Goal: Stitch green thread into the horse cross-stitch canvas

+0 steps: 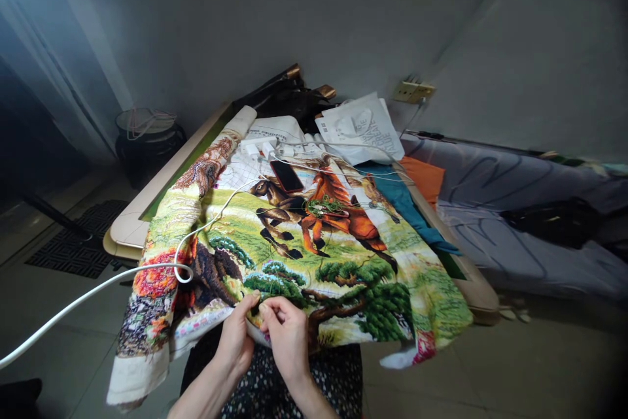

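Observation:
A large cross-stitch cloth [275, 239] with horses and pine trees is spread over the table and hangs over its near edge. My left hand [238, 334] grips this near edge, thumb on top and fingers underneath. Close beside it, my right hand [287, 334] is closed in a pinch just over the stitched green pine; whatever lies between the fingertips is too small to make out. A tangle of green thread [328, 206] rests on the orange horse. Nearby, a dark phone [287, 176] lies on the cloth.
A white cable [93, 295] runs in from the left across the cloth to a white power strip [258, 144]. White packets [363, 128] and teal fabric [400, 200] lie on the far right of the table [132, 223]. A round stool [147, 128] stands at the left.

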The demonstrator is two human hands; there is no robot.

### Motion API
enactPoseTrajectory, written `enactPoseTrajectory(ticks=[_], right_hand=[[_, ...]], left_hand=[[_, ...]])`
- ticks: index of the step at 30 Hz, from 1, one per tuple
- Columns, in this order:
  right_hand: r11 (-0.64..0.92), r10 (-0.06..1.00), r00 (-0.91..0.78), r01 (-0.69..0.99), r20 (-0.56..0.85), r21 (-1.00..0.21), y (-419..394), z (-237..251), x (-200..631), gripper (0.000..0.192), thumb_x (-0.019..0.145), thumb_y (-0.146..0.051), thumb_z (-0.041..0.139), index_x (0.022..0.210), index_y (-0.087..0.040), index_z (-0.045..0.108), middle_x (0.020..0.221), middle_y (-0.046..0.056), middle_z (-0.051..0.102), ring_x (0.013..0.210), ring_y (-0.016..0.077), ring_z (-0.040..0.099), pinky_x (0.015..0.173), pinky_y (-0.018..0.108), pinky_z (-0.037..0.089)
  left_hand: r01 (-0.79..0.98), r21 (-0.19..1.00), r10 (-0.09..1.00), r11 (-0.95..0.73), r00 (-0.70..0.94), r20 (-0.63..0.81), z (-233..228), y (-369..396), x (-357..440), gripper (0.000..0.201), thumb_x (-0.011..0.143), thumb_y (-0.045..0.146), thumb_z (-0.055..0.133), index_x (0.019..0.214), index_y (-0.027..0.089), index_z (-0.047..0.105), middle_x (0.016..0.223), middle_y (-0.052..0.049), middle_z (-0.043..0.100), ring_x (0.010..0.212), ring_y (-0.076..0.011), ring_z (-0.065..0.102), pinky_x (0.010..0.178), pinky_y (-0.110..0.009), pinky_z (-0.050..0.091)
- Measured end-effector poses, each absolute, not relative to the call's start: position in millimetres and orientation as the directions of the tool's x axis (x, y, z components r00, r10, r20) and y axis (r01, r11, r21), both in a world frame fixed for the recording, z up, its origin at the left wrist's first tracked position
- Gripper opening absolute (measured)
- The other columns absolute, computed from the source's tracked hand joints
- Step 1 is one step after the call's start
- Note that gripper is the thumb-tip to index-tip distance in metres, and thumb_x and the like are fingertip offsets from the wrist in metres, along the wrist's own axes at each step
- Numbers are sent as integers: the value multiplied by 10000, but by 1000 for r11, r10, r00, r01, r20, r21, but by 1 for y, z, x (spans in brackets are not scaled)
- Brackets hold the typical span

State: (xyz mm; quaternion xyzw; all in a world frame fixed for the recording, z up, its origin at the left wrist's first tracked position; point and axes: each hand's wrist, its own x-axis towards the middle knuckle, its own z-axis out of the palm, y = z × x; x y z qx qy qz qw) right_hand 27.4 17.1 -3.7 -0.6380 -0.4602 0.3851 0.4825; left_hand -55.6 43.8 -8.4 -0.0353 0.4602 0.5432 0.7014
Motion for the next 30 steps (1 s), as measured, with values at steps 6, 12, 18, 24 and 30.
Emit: enactPoseTrajectory(ticks=[6, 12, 18, 24, 30], right_hand=[[-141, 960, 261, 139, -101, -980, 18, 0, 28, 185, 804, -284, 563, 702, -156, 647, 546, -4, 568, 483, 132, 525, 470, 213, 417], [-162, 959, 247, 88, -136, -983, 18, -1, 27, 182, 792, -296, 574, 718, -149, 650, 548, -6, 562, 468, 127, 516, 455, 209, 413], [-101, 954, 299, 216, -32, -971, 17, -5, 25, 179, 816, -255, 550, 701, -160, 649, 551, 3, 587, 486, 137, 547, 478, 210, 428], [-46, 944, 323, 314, 61, -948, 15, -12, 23, 210, 843, -247, 528, 692, -172, 653, 562, 4, 602, 501, 137, 552, 499, 209, 430], [-22, 937, 334, 344, 100, -939, 16, -12, 23, 216, 850, -237, 535, 686, -173, 659, 549, 1, 602, 495, 136, 549, 490, 210, 422]], left_hand=[[-798, 443, 731, 408, -4, -682, -10, 44, -55, 137, 530, 123, 789, 631, 142, 699, 607, 17, 656, 551, -97, 558, 542, -214, 456], [-806, 432, 726, 405, -4, -688, -9, 44, -55, 125, 547, 105, 778, 641, 135, 700, 620, 11, 660, 577, -98, 574, 566, -208, 473], [-804, 433, 725, 408, -3, -689, -8, 45, -55, 120, 556, 96, 769, 648, 130, 700, 647, 9, 662, 609, -95, 576, 595, -200, 475], [-804, 431, 726, 409, 0, -688, -10, 45, -55, 134, 526, 115, 781, 623, 127, 690, 641, 15, 652, 609, -92, 559, 604, -203, 465], [-798, 443, 733, 409, -2, -680, -9, 45, -54, 153, 504, 133, 785, 619, 126, 686, 633, 21, 647, 612, -92, 555, 611, -208, 456]])
